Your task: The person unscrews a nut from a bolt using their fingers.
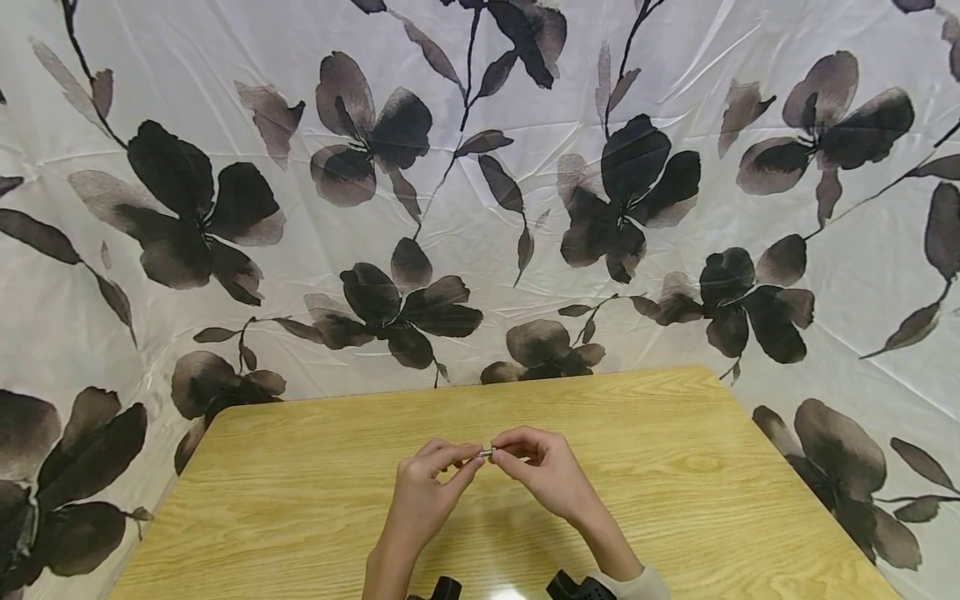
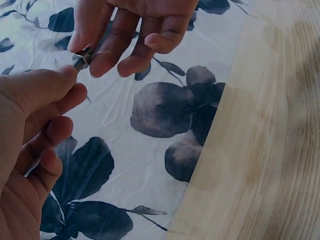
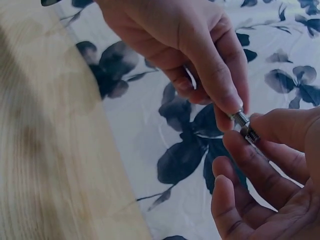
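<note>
A small silver threaded bolt [image 3: 241, 118] spans the short gap between both hands. The left hand [image 1: 429, 493] pinches one end of it between thumb and forefinger, and those fingertips hide that end. At the other end, the right hand [image 1: 552, 477] holds a nut [image 3: 245, 131] on the thread between thumb and forefinger. In the left wrist view the nut [image 2: 82, 57] shows between the right thumb and forefinger, with bare thread running toward the left thumb. The other right fingers are loosely bent and touch nothing.
Both hands are raised above a light wood-grain table [image 1: 300, 500]. A white cloth [image 1: 510, 250] with dark flowers hangs behind the table and along its sides. Black wrist devices [image 1: 577, 586] show at the bottom edge of the head view.
</note>
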The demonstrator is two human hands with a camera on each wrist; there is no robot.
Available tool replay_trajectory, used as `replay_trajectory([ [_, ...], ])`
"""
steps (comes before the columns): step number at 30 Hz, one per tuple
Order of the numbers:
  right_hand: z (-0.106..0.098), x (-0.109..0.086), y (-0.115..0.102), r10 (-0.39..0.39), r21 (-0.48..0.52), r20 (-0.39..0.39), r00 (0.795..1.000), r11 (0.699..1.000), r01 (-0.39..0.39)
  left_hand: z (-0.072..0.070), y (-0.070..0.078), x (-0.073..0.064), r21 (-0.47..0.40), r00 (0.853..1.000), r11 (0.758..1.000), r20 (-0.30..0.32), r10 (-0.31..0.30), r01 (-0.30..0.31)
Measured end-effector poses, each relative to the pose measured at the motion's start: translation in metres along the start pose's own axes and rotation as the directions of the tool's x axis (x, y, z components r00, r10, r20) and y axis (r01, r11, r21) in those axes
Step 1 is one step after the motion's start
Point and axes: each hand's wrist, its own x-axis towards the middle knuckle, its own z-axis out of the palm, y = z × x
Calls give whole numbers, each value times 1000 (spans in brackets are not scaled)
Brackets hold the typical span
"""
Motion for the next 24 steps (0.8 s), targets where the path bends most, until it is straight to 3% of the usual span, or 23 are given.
replay_trajectory([
  [5, 1, 0, 1, -35, 1, -3, 999, 999, 35, -1, 1, 0, 26, 999, 999, 19, -33, 32],
  [14, 1, -1, 3, -175, 61, -42, 984, 982, 177, -1, 2, 1, 44, 998, 998, 23, -54, 53],
  [17, 1, 0, 3, -143, 57, -76, 987, 987, 148, -1, 1, 0, 36, 999, 999, 6, -32, 32],
  [20, 0, 1, 3, -67, 41, -96, 993, 997, 71, -1, 1, 0, 23, 1000, 1000, -16, 4, -4],
  [24, -1, 1, 3, 12, 12, -68, 998, 1000, -11, -1, 2, 1, 2, 998, 999, -35, 50, -50],
])
